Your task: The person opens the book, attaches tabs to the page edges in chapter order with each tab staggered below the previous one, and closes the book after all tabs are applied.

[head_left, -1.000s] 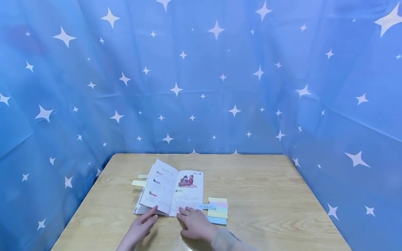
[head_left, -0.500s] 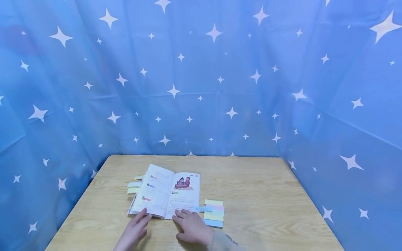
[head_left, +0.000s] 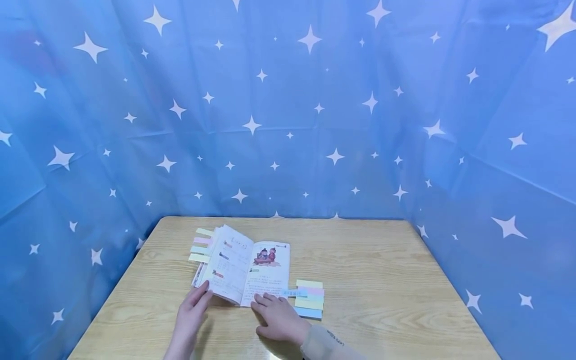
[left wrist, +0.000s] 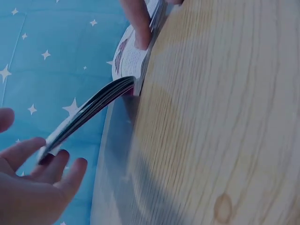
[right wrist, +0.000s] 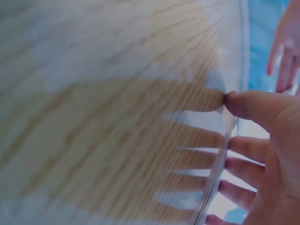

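Observation:
An open book (head_left: 269,275) with printed text and a small picture of two figures lies near the front of the table. My left hand (head_left: 191,312) grips the lower left corner of its left half. In the left wrist view, that raised stack of pages (left wrist: 89,108) tilts off the table, the left hand's fingers (left wrist: 23,152) above and below its edge. My right hand (head_left: 281,317) rests on the bottom of the right page, fingers spread and straight. In the right wrist view, its thumb (right wrist: 239,104) touches the table by the book's lower edge.
Several coloured sticky tabs (head_left: 201,249) stick out of the book's left side. A blue tab with writing (head_left: 294,293) juts from the right page over a row of sticky notes (head_left: 310,302) on the wooden table (head_left: 382,280). A blue star-patterned curtain (head_left: 288,110) hangs behind.
The left half of the book settles lower, then rises again with my left hand at its corner. More tabs show on the left. My right hand stays on the right page.

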### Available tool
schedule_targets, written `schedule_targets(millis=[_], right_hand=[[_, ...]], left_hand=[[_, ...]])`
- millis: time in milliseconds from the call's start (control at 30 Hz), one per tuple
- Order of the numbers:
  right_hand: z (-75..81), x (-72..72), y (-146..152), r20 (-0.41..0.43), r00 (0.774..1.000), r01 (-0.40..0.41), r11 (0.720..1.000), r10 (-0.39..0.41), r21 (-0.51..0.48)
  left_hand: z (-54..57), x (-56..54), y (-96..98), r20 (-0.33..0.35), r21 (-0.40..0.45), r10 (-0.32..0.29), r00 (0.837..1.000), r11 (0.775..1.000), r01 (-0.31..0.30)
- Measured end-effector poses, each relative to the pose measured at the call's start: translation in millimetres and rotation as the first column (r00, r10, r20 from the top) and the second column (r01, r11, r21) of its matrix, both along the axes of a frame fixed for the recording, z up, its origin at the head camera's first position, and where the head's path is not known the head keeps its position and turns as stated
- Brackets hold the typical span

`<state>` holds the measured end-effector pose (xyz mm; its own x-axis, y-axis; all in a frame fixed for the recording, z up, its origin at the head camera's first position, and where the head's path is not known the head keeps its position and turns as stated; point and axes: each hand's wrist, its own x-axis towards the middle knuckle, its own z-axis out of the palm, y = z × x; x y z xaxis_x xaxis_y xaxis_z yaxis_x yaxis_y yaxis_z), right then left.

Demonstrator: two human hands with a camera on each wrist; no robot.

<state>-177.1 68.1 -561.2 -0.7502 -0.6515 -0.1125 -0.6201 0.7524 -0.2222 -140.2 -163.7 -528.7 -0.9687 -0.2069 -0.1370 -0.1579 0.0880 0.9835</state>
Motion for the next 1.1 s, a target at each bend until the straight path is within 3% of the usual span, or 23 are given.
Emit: schedule_targets(millis=[200,400,567,667,767,900,1100], right_hand=[[-1.1,0.8,1,-0.008,1.000,-0.004,1.000,0.004,-0.008],[-1.5,1.0,2,-0.003,1.000,-0.006,1.000,0.006,-0.007],[0.4,1.6,1,0.009,1.000,-0.002,1.000,0.002,-0.008],[0.5,1.9,0,0.014,1.000,-0.001,1.000,0.001,-0.007],[-1.1,2.0,-2,0.020,1.000,0.000,1.000,0.000,-0.002],[-3.6,1.2,-3,0.026,1.000,-0.007,1.000,0.008,-0.009],[-6.3,1.1,1,0.003,1.000,-0.005,1.000,0.005,-0.018]], left_hand=[[1.8,-5.0,10.3,-0.069,0.009,0.013,0.998,1.000,-0.013],[1.7,-16.7,16.0,-0.134,0.019,0.025,0.991,1.000,-0.022],[1.8,-26.8,18.6,-0.195,0.014,0.094,0.976,0.996,-0.093],[3.3,-31.3,20.1,-0.196,0.023,0.148,0.969,0.989,-0.146],[5.1,-33.4,20.8,-0.169,0.049,0.165,0.972,0.986,-0.159],[5.3,-34.7,23.0,-0.136,0.048,0.163,0.977,0.986,-0.157],[-3.4,-38.6,40.8,-0.149,-0.043,0.119,0.982,0.991,-0.127]])
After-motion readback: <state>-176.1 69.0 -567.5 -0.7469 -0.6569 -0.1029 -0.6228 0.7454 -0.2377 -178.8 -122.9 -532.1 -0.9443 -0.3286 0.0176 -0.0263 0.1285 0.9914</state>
